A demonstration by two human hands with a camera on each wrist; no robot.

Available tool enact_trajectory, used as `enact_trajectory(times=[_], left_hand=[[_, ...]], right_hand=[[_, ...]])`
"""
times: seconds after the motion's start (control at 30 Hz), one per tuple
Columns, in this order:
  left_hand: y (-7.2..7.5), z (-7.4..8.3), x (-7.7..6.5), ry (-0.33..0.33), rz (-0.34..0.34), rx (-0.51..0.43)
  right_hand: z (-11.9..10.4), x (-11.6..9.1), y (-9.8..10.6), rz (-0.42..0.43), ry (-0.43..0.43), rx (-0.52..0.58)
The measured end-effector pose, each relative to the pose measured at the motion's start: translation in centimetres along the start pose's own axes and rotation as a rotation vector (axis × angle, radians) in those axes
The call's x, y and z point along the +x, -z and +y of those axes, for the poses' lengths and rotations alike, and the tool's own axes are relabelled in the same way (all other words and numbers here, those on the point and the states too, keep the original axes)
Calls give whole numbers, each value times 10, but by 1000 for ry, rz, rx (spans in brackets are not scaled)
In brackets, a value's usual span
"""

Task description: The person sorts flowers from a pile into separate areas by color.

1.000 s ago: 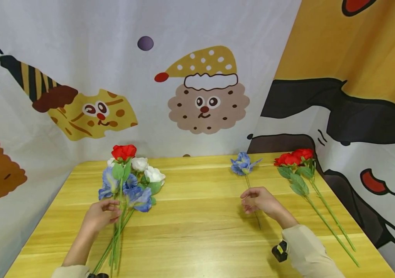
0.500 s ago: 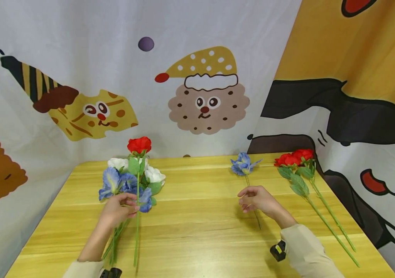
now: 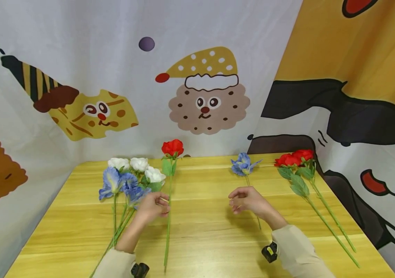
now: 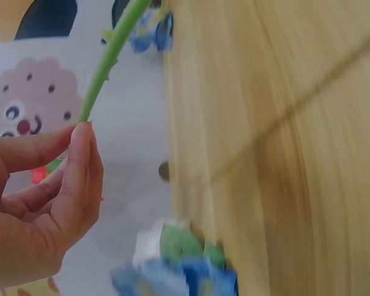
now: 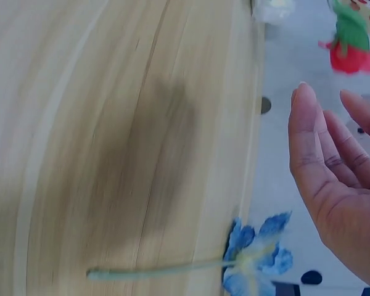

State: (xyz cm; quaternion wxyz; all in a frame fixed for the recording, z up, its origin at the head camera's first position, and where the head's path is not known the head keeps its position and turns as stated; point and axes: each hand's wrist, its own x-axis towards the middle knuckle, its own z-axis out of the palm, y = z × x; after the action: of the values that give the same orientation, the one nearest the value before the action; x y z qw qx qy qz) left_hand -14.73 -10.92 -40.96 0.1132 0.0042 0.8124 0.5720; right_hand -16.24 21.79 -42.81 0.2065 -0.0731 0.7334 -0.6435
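My left hand [image 3: 153,207] pinches the green stem [image 4: 105,71] of a red artificial rose [image 3: 172,148] between thumb and fingertips, the bloom pointing away from me. In the left wrist view the stem's shadow falls across the wooden table. My right hand [image 3: 247,201] hovers with relaxed, slightly bent fingers and holds nothing. Below and behind it a single blue flower [image 3: 243,164] lies on the table, its thin stem [image 5: 154,271] bare in the right wrist view.
A pile of white roses [image 3: 139,164] and blue flowers [image 3: 111,183] lies at the left of the table [image 3: 201,239]. Two red roses [image 3: 292,157] lie at the right, stems toward me. A printed curtain [image 3: 197,23] hangs behind the table's back edge.
The left hand has lifted the red rose off the left pile and carried it rightward toward the middle. The right hand has shifted slightly left.
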Motion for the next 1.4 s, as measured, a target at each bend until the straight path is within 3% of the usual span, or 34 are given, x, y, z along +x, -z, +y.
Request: enact_trajectory(times=[0.23, 0.67, 0.87, 1.4], left_hand=[[-26, 4, 11, -27, -66, -32], [-61, 10, 21, -64, -173, -119], [-67, 10, 21, -97, -187, -147], [-79, 9, 29, -60, -181, -164]], right_hand=[[-2, 5, -18, -31, 21, -13], [3, 7, -50, -120, 33, -9], [6, 8, -59, -168, 42, 4], [9, 9, -71, -208, -1, 19]])
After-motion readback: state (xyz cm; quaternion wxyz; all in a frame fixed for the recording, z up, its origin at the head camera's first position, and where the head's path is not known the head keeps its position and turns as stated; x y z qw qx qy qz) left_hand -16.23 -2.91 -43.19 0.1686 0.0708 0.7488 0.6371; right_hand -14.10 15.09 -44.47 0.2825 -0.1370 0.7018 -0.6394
